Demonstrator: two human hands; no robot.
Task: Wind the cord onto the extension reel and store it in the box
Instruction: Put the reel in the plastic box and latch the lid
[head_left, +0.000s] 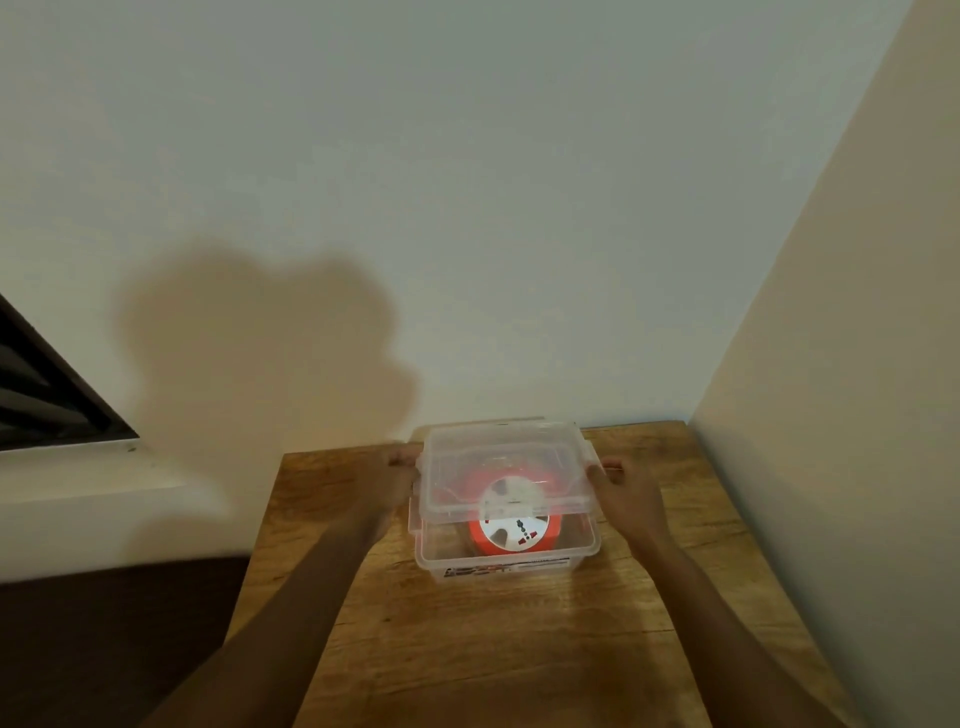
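On the wooden table (467, 649), a clear box (582, 543) contains the orange extension reel (514, 530). The left hand (397, 480) and right hand (631, 491), fingers curled, grip the lid's (498, 457) 2 sides above the box.

Clear glossy plastic box (506, 558), matching see-through lid (498, 457) above it, orange-and-white smooth plastic reel (515, 530) inside (slightly shiny), varnished grainy wood table (467, 649) beneath the box

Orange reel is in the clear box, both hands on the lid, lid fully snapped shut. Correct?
Not quite. The head view shows the clear plastic lid not yet closed: it sits raised and shifted toward the wall, above the transparent plastic box. The rest holds: the orange extension reel is inside, and left hand and right hand hold the lid's ends.
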